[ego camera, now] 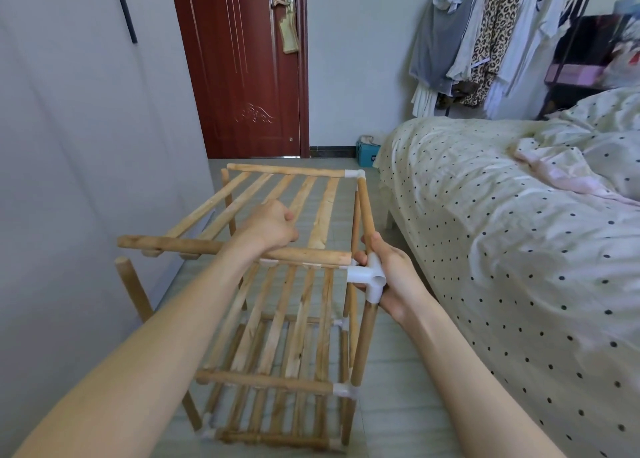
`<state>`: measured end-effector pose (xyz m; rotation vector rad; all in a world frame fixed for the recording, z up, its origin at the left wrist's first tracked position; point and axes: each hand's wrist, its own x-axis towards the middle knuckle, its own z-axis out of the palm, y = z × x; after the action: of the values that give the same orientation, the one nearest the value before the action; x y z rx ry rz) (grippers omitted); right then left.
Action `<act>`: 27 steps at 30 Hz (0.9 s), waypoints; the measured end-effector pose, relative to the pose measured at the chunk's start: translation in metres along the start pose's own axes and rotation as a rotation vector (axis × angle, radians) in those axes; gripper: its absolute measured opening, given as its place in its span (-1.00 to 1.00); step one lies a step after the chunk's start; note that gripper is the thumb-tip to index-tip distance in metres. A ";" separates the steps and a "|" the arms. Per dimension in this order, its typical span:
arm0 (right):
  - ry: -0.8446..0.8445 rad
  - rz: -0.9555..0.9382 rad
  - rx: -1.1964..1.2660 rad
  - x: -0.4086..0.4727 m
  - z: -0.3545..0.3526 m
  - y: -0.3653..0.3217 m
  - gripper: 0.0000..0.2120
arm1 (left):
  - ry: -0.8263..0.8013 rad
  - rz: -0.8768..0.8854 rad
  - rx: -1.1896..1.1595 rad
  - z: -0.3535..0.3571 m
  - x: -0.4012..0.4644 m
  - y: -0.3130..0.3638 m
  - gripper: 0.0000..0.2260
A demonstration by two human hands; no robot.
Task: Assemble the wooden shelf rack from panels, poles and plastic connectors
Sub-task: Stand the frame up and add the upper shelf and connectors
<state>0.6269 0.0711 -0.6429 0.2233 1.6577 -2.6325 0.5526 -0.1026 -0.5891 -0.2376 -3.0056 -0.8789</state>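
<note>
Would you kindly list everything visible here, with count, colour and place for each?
rack: one, light wood, part-built, on the floor in the centre
top panel: one, light wood slats, tilted above the rack, its near rail not yet in the connector
connector: one in hand, white, at the rack's near right corner; others sit at lower corners
loose pole: one, light wood, leaning at left
door: one, dark red, at the back
bed: one, cream with dark dots, at right
clothes: several, mixed colours, hanging at upper right
box: one, blue, by the bed's foot
left hand: grips the top panel
right hand: holds the connector
</note>
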 end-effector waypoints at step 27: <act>-0.004 -0.003 0.040 0.005 -0.002 -0.002 -0.80 | 0.002 0.119 0.055 0.011 -0.012 -0.014 -0.80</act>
<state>0.6225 0.0739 -0.6428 0.2166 1.6071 -2.6680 0.5625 -0.1096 -0.6065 -0.4094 -2.9720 -0.7844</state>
